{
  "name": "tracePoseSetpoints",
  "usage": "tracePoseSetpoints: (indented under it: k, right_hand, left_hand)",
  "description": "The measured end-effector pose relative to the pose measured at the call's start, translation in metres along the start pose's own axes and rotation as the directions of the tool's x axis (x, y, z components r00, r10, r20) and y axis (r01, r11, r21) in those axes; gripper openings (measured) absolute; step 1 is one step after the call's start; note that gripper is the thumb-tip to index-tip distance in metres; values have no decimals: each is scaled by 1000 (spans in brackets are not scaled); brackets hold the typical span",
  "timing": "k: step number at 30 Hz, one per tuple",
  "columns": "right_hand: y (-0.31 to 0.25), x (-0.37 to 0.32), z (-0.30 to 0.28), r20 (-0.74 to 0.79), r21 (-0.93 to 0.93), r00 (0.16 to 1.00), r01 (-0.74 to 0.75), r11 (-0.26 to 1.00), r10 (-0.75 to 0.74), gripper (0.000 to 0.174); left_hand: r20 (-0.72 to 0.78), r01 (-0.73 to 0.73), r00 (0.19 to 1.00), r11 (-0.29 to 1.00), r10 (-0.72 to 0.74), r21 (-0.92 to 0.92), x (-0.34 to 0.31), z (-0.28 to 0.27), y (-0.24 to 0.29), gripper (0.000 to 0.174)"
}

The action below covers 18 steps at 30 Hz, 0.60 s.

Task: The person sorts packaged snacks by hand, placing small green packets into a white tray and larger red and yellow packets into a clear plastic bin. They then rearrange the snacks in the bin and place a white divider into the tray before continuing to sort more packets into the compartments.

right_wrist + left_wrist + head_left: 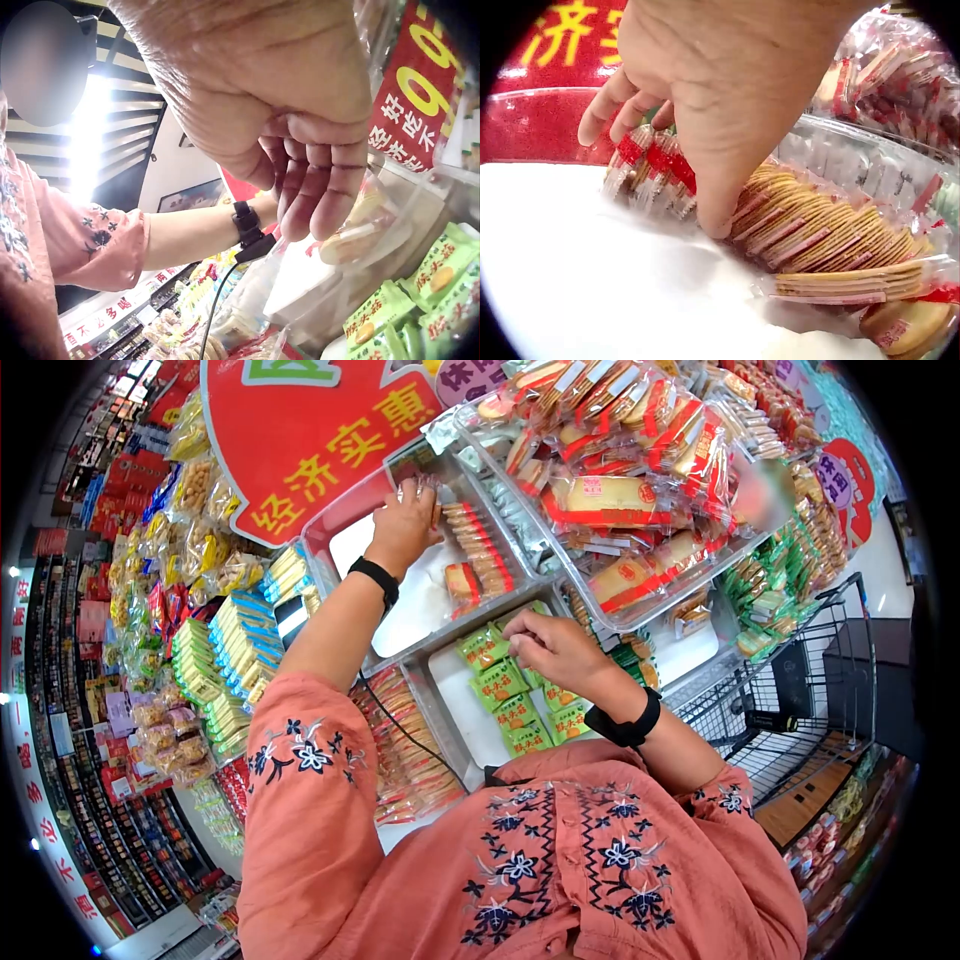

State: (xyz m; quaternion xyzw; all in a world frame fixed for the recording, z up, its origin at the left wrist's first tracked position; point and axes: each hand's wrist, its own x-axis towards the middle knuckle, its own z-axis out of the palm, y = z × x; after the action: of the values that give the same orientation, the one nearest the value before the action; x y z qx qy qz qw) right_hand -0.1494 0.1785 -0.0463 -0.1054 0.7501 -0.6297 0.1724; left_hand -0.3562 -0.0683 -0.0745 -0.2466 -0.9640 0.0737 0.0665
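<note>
Shop snack bins (340, 510) crowd the view; at eleven o'clock the left hand (405, 520) pinches the wrapped biscuit row (478, 550) between thumb and curled fingers. Squeezing squarely should keep it upright. The right hand (550, 645), fingers curled together and empty, hovers above green packets (500, 685).

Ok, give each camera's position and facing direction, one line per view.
Head: worn on the head, facing down at the snack bins; pink sleeves, the left grip and the right grip show.
Left wrist: on the left wrist, facing down into a bin; the left grip pinches cracker packets.
Right wrist: on the right wrist, facing up and across; curled fingers, a black wristband, green packets.
Shared: head and left wrist show the cracker packets; head and right wrist the green packets.
</note>
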Motion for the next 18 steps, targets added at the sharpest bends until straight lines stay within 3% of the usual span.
tracePoseSetpoints:
  k: [2,5,8,9,12,18]
  right_hand:
    - [2,-2,-2,3,5,1000,-27,1000,27,22]
    - [2,-2,-2,7,1,1000,-29,1000,29,22]
    - [2,-3,-4,19,-14,999,-46,999,46,23]
    - [3,-3,-4,13,-12,999,-38,999,38,22]
    - [6,-3,-2,-1,-10,1000,-11,1000,11,22]
    - [0,-5,1,57,-83,998,38,996,-33,23]
  left_hand:
    - [15,51,999,998,-51,-23,2,3,5,60]
    - [-117,38,992,998,-44,-53,7,33,-1,53]
    - [-152,-104,983,995,104,4,19,52,-24,52]
    - [-73,44,995,977,-61,-210,11,7,-9,47]
    - [-45,209,971,930,-233,-304,9,11,-22,48]
    - [140,342,936,737,-323,-583,-9,9,-55,55]
